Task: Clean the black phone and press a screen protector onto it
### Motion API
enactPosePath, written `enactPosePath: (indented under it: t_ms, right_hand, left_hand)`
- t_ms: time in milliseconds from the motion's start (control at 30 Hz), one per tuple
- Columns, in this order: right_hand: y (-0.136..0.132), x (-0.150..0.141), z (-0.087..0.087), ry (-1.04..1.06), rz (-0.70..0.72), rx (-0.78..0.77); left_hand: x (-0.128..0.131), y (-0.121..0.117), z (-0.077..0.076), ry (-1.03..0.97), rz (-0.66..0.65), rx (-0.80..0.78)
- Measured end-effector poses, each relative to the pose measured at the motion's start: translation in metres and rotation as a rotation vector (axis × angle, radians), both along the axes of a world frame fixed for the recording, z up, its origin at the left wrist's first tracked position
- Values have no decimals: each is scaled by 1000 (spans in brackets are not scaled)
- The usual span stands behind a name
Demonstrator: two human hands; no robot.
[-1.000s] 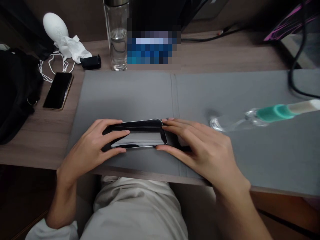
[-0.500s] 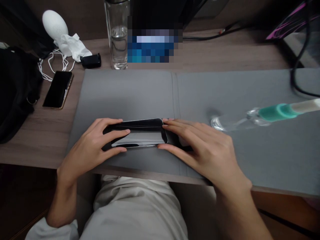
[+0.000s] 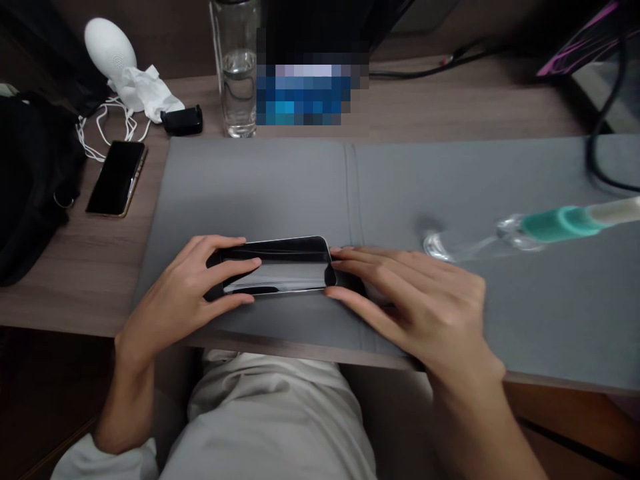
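A black smartphone [image 3: 280, 272] with a thin silver frame lies sideways on the grey desk mat [image 3: 260, 187], its glossy screen reflecting light. My left hand [image 3: 193, 283] grips its left end: thumb on the near edge, one finger across the glass, others along the far edge. At the right end, my right hand [image 3: 420, 300] has its thumb and fingers stretched apart, the tips at or just beside the phone's right edge. The space beneath my right palm is dark, and I cannot make out whether anything lies there.
A clear and green object with a pale handle [image 3: 560, 225] lies right of my right hand. Behind the mat stands a glass bottle of water [image 3: 239, 87]. To the left are another phone [image 3: 117, 179], a black clip-like object [image 3: 182, 121], a white device [image 3: 110, 50] and a black bag [image 3: 35, 187].
My right hand has shifted slightly to the right, its fingertips sliding off the phone's corners toward its right edge. My left hand and the phone stay nearly where they were.
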State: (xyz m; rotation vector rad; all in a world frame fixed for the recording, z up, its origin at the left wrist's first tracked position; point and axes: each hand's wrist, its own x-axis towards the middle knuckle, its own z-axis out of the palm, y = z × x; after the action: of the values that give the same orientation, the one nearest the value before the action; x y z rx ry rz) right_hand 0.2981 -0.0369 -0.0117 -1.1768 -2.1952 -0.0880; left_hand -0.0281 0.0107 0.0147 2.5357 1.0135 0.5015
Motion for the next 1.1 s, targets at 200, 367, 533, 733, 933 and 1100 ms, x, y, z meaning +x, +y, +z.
enactPosePath:
  t_ms: [200,367,533,733,933,1100]
  right_hand:
    - [-1,-1,2,-28,-6,-7]
    - [0,1,-1,-18,-6,-38]
    - [0,1,0,-27,10,-15]
    - [0,1,1,-5,22,-23]
    - [0,0,1,-30,28,-9]
    - [1,0,1,-44,34,6]
  left_hand:
    - [-2,1,-2,9,-3,-13]
    - [-2,1,-2,-3,0,-15]
    - [0,1,-1,-4,1,-18]
    - [0,1,0,-4,-3,-12]
    - [-1,1,-2,-4,3,-14]
    - [-2,2,-3,-4,-14,2]
